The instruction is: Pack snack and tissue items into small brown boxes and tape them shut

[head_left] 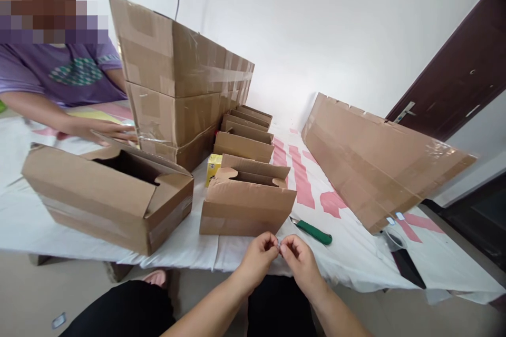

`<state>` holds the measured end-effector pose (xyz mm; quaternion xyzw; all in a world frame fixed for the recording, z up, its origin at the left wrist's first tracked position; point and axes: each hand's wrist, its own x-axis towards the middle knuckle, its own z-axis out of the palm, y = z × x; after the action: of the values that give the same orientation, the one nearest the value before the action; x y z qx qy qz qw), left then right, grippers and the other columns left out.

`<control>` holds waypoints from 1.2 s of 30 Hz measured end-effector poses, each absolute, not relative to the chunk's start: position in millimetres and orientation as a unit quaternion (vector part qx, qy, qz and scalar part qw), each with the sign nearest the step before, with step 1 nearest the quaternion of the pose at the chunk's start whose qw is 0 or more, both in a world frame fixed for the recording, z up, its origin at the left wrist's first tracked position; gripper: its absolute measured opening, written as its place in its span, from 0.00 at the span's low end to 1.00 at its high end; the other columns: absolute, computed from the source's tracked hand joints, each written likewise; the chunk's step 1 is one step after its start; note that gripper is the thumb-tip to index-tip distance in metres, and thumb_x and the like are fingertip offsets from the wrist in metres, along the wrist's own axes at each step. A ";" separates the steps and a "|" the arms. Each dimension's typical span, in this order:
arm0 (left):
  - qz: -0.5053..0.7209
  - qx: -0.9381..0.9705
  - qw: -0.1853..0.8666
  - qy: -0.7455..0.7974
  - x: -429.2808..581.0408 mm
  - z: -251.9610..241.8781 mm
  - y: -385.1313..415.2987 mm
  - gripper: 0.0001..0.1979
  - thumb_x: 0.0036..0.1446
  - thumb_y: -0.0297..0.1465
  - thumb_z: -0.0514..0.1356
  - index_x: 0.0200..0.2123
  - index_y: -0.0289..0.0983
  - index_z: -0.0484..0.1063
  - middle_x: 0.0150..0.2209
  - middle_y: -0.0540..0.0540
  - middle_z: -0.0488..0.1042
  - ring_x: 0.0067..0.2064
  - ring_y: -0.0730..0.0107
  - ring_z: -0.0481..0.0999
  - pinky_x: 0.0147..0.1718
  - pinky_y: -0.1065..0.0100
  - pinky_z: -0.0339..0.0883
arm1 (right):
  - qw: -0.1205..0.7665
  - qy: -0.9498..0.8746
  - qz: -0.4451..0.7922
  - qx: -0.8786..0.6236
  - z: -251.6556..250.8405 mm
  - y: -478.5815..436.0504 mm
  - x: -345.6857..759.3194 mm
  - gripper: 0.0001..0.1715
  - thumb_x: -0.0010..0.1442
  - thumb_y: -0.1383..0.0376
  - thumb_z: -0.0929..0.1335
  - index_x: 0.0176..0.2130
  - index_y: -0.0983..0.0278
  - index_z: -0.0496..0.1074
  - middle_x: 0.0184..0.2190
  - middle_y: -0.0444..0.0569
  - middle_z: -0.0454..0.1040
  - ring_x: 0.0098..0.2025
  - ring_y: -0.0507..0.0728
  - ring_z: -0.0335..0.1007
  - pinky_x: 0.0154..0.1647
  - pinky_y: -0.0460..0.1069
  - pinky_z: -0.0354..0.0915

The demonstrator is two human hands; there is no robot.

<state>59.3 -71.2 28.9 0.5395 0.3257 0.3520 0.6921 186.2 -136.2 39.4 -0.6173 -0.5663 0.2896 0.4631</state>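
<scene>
My left hand [259, 255] and my right hand [298, 258] meet at the table's front edge, fingertips pinched together on something too small to make out. Just beyond them stands a small open cardboard box [245, 205]. A green-handled knife [312, 230] lies on the white cloth just right of that box, close to my right hand.
A larger open box [106, 197] sits at the left. Several small boxes [247, 129] line up behind the near one, beside a tall taped carton [174, 73]. A long flat carton [375, 163] lies at the right. A person in a purple shirt [75, 71] works at the far left.
</scene>
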 end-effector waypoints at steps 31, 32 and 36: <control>0.281 0.487 0.767 0.310 64.3 37.6 -77.6 0.13 0.38 0.37 0.62 0.21 0.38 0.60 0.13 0.61 0.54 0.16 0.82 0.49 0.18 0.76 0.42 | 0.574 -0.421 0.289 -0.641 38.9 -143.0 196.9 0.16 0.55 0.53 0.66 0.26 0.62 0.65 0.22 0.42 0.66 0.27 0.52 0.62 0.31 0.48 0.61; 0.279 0.485 0.768 0.312 63.8 37.5 -77.2 0.14 0.37 0.37 0.62 0.21 0.39 0.59 0.13 0.61 0.53 0.16 0.82 0.49 0.18 0.76 0.41 | 0.577 -0.413 0.282 -0.645 38.4 -142.9 197.5 0.16 0.55 0.52 0.66 0.26 0.62 0.65 0.22 0.42 0.67 0.27 0.52 0.63 0.31 0.48 0.62; 0.273 0.481 0.768 0.324 61.3 32.2 -71.9 0.14 0.37 0.39 0.62 0.22 0.39 0.59 0.13 0.61 0.53 0.16 0.82 0.49 0.18 0.76 0.39 | 0.581 -0.393 0.230 -0.674 38.4 -141.4 214.5 0.18 0.55 0.50 0.65 0.27 0.62 0.66 0.22 0.43 0.68 0.26 0.52 0.65 0.29 0.48 0.63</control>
<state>61.3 -71.9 32.2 0.4808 0.3238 0.2726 0.7679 214.5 -141.4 38.4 -0.6743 -0.3934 0.2302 0.5810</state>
